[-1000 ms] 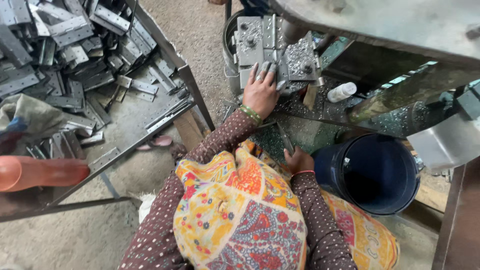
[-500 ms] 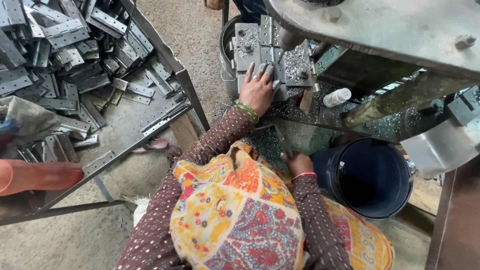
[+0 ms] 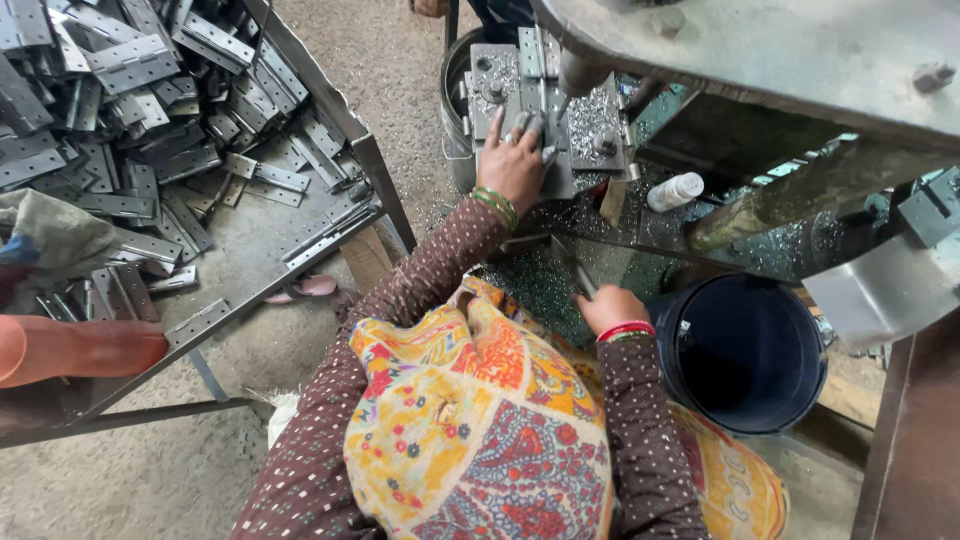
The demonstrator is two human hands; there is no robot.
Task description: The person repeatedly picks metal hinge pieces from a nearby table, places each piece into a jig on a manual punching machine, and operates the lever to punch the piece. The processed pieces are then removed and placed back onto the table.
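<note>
Left hand (image 3: 512, 165): laid flat, fingers spread, pressing a grey steel hinge plate (image 3: 553, 172) down on the grey metal drill-press bed (image 3: 585, 125), directly beneath the vertical steel spindle (image 3: 578, 75). Right hand (image 3: 610, 307): lower, near the lap, closed loosely around a thin dark metal lever or bar (image 3: 572, 270); exact grip not discernible.

Procedure, as judged:
- Seat plate square against the fixture bolts before feeding.
- Keep fingertips (image 3: 528, 122) clear of the spindle path; currently just beside it.
- Maintain even downward pressure to prevent plate spin.
- Feed steadily; avoid jerks.
- Keep sleeve and patterned cloth away from rotating parts.

Adjacent: dark blue plastic bucket (image 3: 745, 350) beside the right hand; heap of grey steel hinges (image 3: 130, 110) on the metal table (image 3: 310, 255) to the left; metal swarf scattered under the bed.
</note>
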